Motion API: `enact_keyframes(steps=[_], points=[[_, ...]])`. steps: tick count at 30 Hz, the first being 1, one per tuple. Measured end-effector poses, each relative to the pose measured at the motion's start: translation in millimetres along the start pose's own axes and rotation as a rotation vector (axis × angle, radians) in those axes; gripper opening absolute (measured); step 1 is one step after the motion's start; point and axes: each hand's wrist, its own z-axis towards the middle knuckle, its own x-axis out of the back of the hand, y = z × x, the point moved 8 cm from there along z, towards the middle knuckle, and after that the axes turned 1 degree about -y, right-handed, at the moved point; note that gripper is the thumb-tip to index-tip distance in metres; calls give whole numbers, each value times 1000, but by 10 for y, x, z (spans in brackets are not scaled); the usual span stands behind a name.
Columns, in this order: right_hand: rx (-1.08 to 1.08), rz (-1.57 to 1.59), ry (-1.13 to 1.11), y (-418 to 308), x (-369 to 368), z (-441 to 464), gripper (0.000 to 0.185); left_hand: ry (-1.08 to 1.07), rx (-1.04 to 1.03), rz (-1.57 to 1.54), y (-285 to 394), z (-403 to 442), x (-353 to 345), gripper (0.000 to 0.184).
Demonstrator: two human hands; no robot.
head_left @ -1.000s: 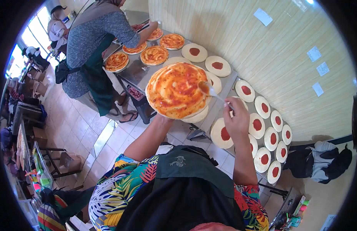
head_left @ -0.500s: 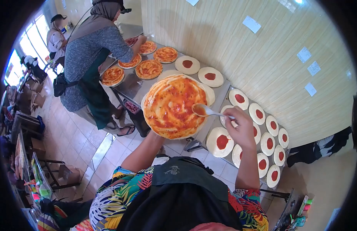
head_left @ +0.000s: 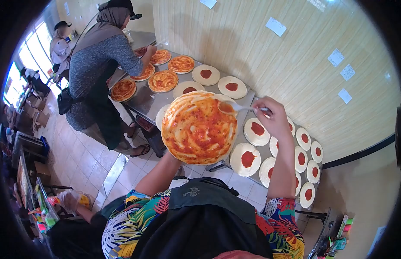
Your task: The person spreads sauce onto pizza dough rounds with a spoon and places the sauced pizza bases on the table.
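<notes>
A round pizza base spread with red tomato sauce is held up in front of me. My left hand supports it from below; its fingers are hidden under the dough. My right hand is closed round the handle of a spoon. The spoon's sauce-coated bowl lies at the upper right part of the base, near its edge. Just behind the held base, a pale dough round with a blob of sauce rests on the metal table.
Several dough rounds with sauce blobs, including one nearby, cover the table to the right. Several sauced bases lie at the left, where a co-worker bends over. A gloved hand shows at lower left. Paper notes hang on the wall.
The spoon and my right hand have moved up toward the base's upper right edge. The held base has shifted slightly down. Another person's gloved hand has appeared at lower left.
</notes>
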Motion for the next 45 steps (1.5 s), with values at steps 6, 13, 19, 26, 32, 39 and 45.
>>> enact_keyframes(steps=[6,13,19,26,32,39,45], points=[[2,119,-61,-116,-229,437,11,22,16,-14,-8,-35,3,58],[-67,74,-158,91,70,241,9,32,-74,-15,110,-5,38,58],[-28,57,-140,-108,-223,613,10,50,-31,-28,89,-112,24,57],[-52,110,-47,128,-24,-129,9,75,-83,-63,76,-129,172,57],[-109,281,27,112,-297,-415,11,109,-92,-83,80,-226,281,56],[-131,44,-25,-167,-358,-584,12,127,-81,-104,43,-37,380,56],[-69,52,-21,-362,-728,-284,12,134,-33,-142,-114,16,424,55]])
